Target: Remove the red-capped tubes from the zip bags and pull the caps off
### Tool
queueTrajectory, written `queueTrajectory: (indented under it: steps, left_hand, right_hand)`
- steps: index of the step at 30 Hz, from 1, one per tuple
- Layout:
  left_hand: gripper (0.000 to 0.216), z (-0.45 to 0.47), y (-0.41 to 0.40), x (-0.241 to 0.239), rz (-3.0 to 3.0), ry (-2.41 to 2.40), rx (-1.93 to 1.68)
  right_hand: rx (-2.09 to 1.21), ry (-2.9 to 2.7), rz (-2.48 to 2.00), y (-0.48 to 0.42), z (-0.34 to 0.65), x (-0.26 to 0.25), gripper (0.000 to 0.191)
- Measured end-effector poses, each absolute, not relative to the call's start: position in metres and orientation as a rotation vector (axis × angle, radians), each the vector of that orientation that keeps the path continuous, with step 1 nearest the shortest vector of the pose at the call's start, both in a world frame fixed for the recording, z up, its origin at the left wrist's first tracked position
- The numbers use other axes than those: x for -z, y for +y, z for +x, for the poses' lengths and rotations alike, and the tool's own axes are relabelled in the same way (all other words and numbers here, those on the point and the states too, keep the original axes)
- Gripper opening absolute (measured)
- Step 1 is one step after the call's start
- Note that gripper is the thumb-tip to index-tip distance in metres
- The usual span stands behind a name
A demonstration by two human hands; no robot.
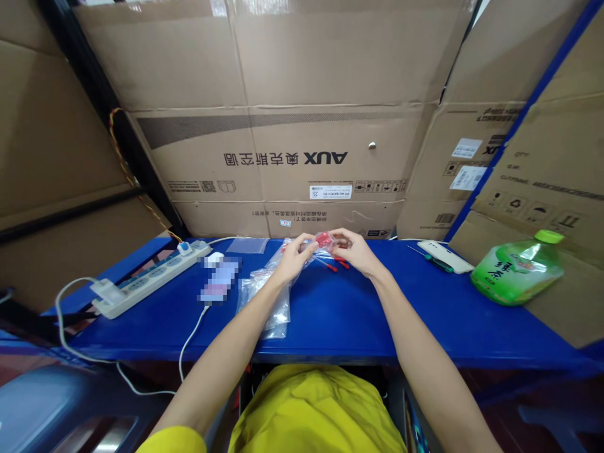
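Between my hands, near the back of the blue table, is a small clear plastic bag (324, 238) with something red in it. My left hand (296, 254) has its fingers closed on the bag's left side. On the other side my right hand (353, 250) pinches the bag's edge with bent fingers. Just below them lie several thin pieces with red ends (340, 263), too small to name. More clear plastic bags (276, 308) lie in a loose heap by my left forearm, partly covered by it.
A power strip (155, 277) and a blurred-out phone (219, 280) with a white cable are on the left. At the right lie a green-handled screwdriver (440, 263), a white flat piece (446, 256) and a green drink bottle (516, 274). Cardboard walls (283, 132) close off the back.
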State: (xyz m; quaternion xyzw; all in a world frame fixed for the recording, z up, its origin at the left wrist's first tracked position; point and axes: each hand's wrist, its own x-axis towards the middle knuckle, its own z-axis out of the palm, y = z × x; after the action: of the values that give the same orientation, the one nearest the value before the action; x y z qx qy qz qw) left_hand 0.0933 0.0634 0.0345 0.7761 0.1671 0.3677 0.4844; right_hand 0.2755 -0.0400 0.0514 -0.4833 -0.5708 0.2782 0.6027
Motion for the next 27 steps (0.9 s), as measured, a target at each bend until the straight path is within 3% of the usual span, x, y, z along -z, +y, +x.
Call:
queueTrajectory:
  steps: [7,27]
  left_hand:
    - [0.042,0.090,0.065,-0.043,2.001,0.436,-0.894]
    - [0.030,0.086,0.061,-0.046,2.317,0.473,-1.055]
  right_hand:
    - [-0.394,-1.373,-1.162,-0.037,0.275,-0.047,0.039]
    - [-0.633,-1.169,-0.991,-0.036,0.261,-0.046,0.037]
